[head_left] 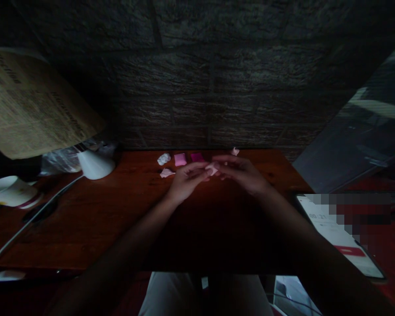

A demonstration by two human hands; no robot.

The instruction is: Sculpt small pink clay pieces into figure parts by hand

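Note:
Between the fingertips of both hands is a small pale pink piece, soft-looking like modelling clay. My left hand pinches it from the left, and my right hand grips it from the right, partly hiding it. Just behind the hands lie a pink square block and a magenta block. A crumpled white lump sits left of these, with a flat pale pink scrap in front of it. Beyond my right hand rests another small pale pink lump.
A lamp with a white cone base and newsprint shade stands at the left of the wooden table. Near it are a paper cup and a white cable. A lit screen lies at right; a brick wall rises behind.

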